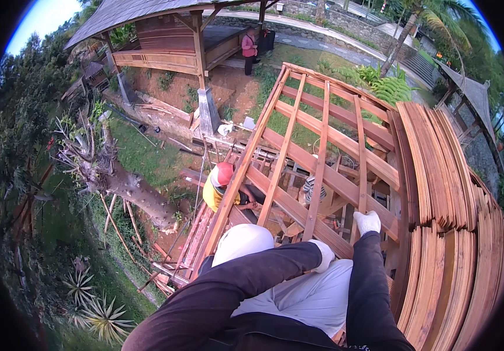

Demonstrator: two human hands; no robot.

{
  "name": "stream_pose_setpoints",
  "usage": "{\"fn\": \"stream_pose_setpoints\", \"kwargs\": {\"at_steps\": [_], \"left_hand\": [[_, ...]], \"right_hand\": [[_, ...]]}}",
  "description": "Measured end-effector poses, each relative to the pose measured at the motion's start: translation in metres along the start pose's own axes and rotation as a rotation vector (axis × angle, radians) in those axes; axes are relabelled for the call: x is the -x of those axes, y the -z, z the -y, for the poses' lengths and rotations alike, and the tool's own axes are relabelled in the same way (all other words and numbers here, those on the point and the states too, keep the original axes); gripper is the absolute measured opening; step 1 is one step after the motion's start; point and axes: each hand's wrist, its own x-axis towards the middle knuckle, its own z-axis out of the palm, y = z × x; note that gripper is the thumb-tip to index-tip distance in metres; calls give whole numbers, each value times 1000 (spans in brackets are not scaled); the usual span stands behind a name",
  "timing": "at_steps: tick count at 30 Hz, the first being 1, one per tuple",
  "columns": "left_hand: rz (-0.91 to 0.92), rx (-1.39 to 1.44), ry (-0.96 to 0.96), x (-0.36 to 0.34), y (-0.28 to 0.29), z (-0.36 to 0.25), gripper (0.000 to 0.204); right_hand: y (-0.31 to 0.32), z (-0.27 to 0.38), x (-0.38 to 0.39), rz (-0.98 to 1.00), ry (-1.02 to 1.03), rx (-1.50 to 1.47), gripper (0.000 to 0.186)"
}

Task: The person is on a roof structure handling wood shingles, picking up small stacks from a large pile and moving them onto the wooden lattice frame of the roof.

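My right hand [367, 222], in a white glove, is closed at the near end of a wooden batten [360, 158] on the roof frame. The glove hides what its fingers hold, if anything. My left hand [324, 256], also gloved in white, is beside my raised right knee, close to the lower end of another batten [317, 181]. Its fingers are mostly hidden, with the dark sleeve crossing in front of me. Wide rafters [334, 169] cross under the battens, leaving open gaps. I sit on the frame in light trousers [298, 292].
Stacked thin wooden shingles [439, 169] line the right side. Through the frame below, a worker in a red cap [221, 174] and a striped-shirted person [313, 190] show. A tree trunk [140, 196] stands left; a pavilion [158, 58] and a person in pink [249, 47] are beyond.
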Motion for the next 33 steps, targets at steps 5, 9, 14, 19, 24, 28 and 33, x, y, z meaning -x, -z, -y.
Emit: {"fn": "stream_pose_setpoints", "kwargs": {"at_steps": [5, 9, 14, 19, 24, 28, 33], "left_hand": [[-9, -18, -18, 4, 0, 2, 42], [32, -13, -13, 3, 6, -1, 42], [47, -11, 0, 1, 4, 1, 42], [82, -12, 39, 13, 19, -6, 43], [97, -5, 47, 12, 19, -7, 41], [85, -31, 52, 9, 15, -6, 40], [42, -30, 31, 10, 11, -4, 39]], "right_hand": [[6, 39, 9, -174, 122, 215, 48], [8, 69, 25, -247, 300, 173, 48], [-12, 97, 44, -18, 488, 95, 43], [-26, 115, 59, 326, 539, 309, 58], [-40, 105, 58, 413, 541, 368, 53], [-43, 102, 52, 510, 455, 339, 61], [-35, 103, 53, 625, 356, 248, 60]]}}
